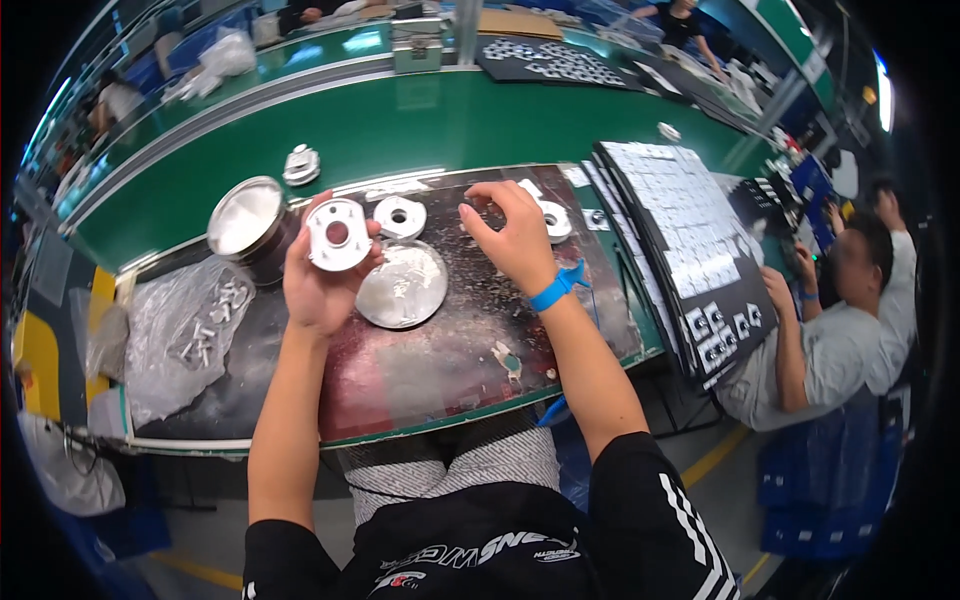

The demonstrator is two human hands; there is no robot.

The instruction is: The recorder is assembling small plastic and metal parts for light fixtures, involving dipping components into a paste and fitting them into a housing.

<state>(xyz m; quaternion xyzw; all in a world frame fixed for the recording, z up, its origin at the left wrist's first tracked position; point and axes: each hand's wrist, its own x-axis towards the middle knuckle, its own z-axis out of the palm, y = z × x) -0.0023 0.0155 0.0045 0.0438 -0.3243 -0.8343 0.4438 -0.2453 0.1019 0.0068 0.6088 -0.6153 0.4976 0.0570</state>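
Note:
In my left hand (322,290) is a white round flanged part (337,235) with a hole in its middle, its face turned up. My right hand (512,238), wearing a blue wristband (558,288), hovers over the table with thumb and forefinger curved apart; nothing shows between them. A similar white part (399,217) lies between the hands, just behind a shallow round metal dish (425,288). Another white ring-shaped part (556,223) rests beyond my right wrist, partly covered by the hand.
A large round metal container (246,218) and a clear plastic bag (165,345) of small white pieces stand at left. Black boards (645,235) carrying many white parts lean at right, beside a co-worker (840,325). Behind runs a green belt (420,125) with a white piece (301,166).

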